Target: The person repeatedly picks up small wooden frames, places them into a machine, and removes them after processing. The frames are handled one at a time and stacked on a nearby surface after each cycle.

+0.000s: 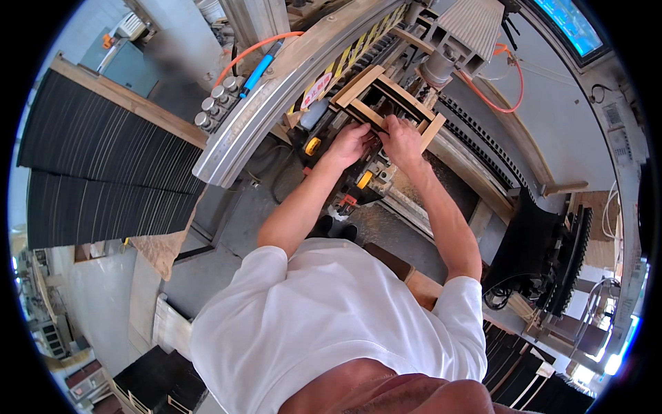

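A pale wooden frame (386,96) with dark inner strips lies on the machine bed, just beyond my hands. My left hand (349,143) rests at the frame's near edge, fingers curled on a dark strip (367,117). My right hand (402,140) grips the same near edge beside it, thumb pressed on the wood. Both forearms reach forward from my white shirt. What lies under my palms is hidden.
A curved metal rail (276,103) with an orange hose (256,48) runs to the left of the frame. Stacks of thin black sheets (103,159) stand far left, more black pieces (524,366) at lower right. A black toothed machine part (552,255) sits right. Yellow knobs (312,145) sit below my hands.
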A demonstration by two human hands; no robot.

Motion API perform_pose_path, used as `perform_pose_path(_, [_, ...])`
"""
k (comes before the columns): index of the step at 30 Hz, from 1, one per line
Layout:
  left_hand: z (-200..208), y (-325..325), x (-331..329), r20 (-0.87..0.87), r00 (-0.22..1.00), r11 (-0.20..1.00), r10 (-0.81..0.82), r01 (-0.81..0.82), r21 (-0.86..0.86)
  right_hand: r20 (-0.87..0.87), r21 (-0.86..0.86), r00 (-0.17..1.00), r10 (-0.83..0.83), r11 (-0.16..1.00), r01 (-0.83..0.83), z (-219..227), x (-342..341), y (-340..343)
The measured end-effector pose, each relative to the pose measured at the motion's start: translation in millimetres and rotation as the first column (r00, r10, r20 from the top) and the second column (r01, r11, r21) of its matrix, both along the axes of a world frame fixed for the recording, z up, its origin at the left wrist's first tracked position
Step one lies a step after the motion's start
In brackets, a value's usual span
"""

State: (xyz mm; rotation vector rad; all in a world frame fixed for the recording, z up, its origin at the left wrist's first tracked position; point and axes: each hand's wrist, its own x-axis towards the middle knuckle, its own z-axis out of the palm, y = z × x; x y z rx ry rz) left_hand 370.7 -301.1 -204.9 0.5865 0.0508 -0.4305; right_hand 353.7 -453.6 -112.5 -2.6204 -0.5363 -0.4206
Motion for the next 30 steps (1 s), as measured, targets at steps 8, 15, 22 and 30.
perform_pose_path(8, [27, 60, -108, -0.045, 0.990, 0.974, 0.133, -0.122, 0.191, 0.104, -0.015, 0.994, -0.030, 0.999, 0.032, -29, 71, -8])
perform_pose_path(15, [28, 143, -213, -0.078, 0.983, 0.963, 0.167, -0.146, 0.226, -0.031, -0.182, 0.993, -0.113, 0.978, 0.106, -28, 106, -5])
perform_pose_path(22, [17, 191, -253, -0.115, 0.976, 0.942, 0.183, -0.141, 0.304, 0.057, -0.420, 0.992, -0.116, 0.898, 0.129, -15, 122, 6])
perform_pose_path(30, [-22, 234, -274, -0.170, 0.899, 0.874, 0.403, -0.324, 0.362, 0.124, -0.713, 0.983, -0.137, 0.677, 0.185, -3, 175, 9])
